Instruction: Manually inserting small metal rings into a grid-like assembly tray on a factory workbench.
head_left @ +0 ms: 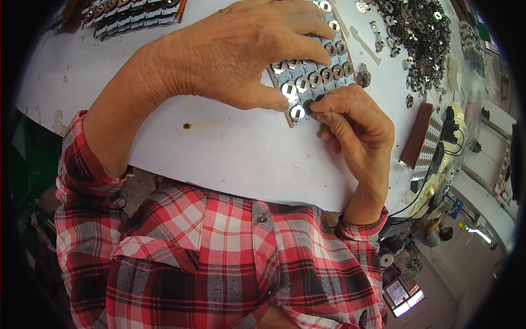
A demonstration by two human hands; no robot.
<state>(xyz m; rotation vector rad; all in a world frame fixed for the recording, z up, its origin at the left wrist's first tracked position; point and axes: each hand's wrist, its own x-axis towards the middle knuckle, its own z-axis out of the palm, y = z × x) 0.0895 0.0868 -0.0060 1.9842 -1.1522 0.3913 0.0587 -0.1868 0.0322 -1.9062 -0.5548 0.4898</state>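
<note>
A panel of small light-blue circuit boards (310,91) lies on the white table under my hands. Rows of round metal coin-cell clips (302,84) sit on it, some bright and some darker. My left hand (241,60) spreads over the panel, fingers apart across its far part and thumb resting by the left edge. At the near corner my right hand (356,120) is closed in a pinch, thumb against forefinger. A dark round piece (308,105) shows at those fingertips; whatever they grip is mostly hidden. One bright clip (297,113) sits just left of them.
A large heap of loose metal clips (422,38) spreads at the far right. Stacked panels (134,19) lie at the far left. Another panel stack (424,142) leans at the right edge near black cables (452,129). Beyond, a person (435,233) is in the background.
</note>
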